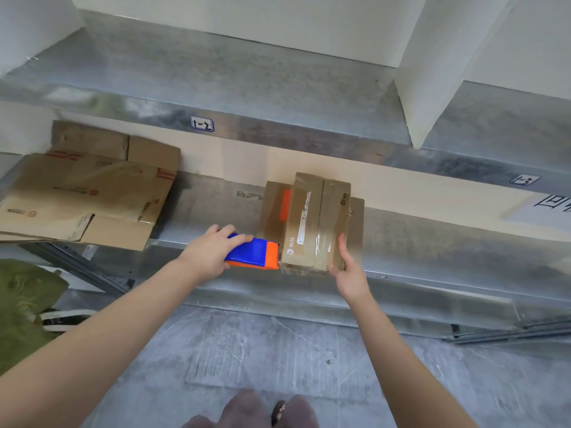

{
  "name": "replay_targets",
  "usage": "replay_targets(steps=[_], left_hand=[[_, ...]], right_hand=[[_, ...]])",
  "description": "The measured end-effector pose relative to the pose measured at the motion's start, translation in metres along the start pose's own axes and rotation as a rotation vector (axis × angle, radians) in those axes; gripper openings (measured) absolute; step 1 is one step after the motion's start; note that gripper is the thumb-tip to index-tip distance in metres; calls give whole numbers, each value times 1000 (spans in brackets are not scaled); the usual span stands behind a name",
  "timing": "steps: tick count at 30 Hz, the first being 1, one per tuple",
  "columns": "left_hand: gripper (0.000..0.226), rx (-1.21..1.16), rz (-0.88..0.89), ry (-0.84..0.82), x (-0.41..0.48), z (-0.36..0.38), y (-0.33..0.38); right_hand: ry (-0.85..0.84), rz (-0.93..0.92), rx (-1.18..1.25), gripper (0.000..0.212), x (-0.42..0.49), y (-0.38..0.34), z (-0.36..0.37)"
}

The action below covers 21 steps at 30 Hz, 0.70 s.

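- While the head view shows both hands at the grey metal shelf (432, 242), the job looks midway, not finished.
- Left hand (210, 254) is clenched round a blue-and-orange plastic block-shaped tool (255, 253); the tool's orange end touches the brown taped cardboard parcel (312, 223).
- Right hand (349, 273) grasps nothing: straight fingers press the parcel's right side, thumb at the near corner.
- Parcel sits between the two hands, at the shelf's front edge.
- Done, I judge: parcel shelved and braced. Left: using the tool, then letting go.
- Flattened brown cardboard sheets (86, 196) lie well apart, beyond the left hand.

galvanised metal shelving (216, 72), white wall (247, 13), grey marbled floor (247, 350)
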State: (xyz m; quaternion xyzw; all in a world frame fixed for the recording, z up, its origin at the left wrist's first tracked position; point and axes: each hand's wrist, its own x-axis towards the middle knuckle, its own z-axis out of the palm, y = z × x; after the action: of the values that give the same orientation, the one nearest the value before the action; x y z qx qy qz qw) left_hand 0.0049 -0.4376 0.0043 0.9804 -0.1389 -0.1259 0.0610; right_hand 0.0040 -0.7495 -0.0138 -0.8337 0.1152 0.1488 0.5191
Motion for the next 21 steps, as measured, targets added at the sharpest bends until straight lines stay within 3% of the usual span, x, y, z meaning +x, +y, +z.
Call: replay_targets(steps=[11,14,21], left_hand=[[77,116,82,54,4,13,3],[81,14,-9,67,2,7,-9],[77,-39,-53,265,-1,-26,-62]], right_hand=[[3,-21,-21,74,0,2,0],[-3,-18,-36,72,2,4,-1],[-30,-38,5,72,2,4,-2]])
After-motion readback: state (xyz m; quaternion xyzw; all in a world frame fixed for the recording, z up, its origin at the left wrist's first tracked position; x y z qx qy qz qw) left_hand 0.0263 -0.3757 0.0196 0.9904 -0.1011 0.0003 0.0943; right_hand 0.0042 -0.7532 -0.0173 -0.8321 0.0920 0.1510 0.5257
